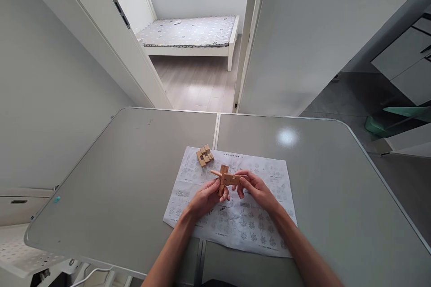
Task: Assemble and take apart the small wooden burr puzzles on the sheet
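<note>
Between my two hands is a wooden interlocking puzzle point(223, 177), its brown bars crossing one another. My left hand point(209, 195) pinches its lower left part, thumb near the crossing. A bar that sticks out to the right is gripped by my right hand point(255, 187) between thumb and fingers. One thin rod points out to the left. Below the puzzle lies a printed instruction sheet point(262, 215) covered in small line drawings. On the sheet's upper left part rests a lighter wooden block puzzle point(205, 155), which neither hand touches.
The sheet lies on a grey folding table point(141, 166) with a metal rim and a seam down its middle. Past the far edge, a doorway leads to a bed point(195, 31). A green chair point(380, 126) stands on the right, and a white perforated piece point(27, 251) at lower left.
</note>
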Tool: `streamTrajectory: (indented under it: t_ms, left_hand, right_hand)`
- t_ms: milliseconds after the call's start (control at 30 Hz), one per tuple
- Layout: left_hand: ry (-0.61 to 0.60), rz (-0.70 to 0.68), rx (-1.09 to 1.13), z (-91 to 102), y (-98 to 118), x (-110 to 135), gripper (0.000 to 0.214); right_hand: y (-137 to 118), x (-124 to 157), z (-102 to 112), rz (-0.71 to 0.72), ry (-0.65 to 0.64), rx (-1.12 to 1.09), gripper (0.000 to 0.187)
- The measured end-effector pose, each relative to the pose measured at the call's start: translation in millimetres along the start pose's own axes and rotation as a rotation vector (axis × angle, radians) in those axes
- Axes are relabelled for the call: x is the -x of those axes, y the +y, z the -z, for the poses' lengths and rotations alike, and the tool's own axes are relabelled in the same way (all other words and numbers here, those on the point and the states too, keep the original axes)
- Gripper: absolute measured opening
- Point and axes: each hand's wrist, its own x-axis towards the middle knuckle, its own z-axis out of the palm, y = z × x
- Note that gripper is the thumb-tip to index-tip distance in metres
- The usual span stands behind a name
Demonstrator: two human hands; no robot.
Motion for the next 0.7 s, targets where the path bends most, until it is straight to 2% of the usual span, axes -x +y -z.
streamTrajectory:
  t_ms: [233, 433, 700]
  left_hand:
    - [-0.076, 0.1, -0.064, -0.2, 0.1, 3.8, 0.035]
    - [-0.12, 0.201, -0.125, -2.8, 8.7, 10.1, 0.03]
    - [-0.157, 0.275, -0.187, -1.6, 8.8, 12.1, 0.032]
  right_hand:
    - [2.4, 0.5, -0.8, 0.002, -0.012, 0.02, 0.033]
    - [5.1, 1.7, -1.3, 0.007, 0.02, 0.047, 0.031]
    - [4.5, 3.8, -5.4, 0.012, 0.033, 0.093, 0.03]
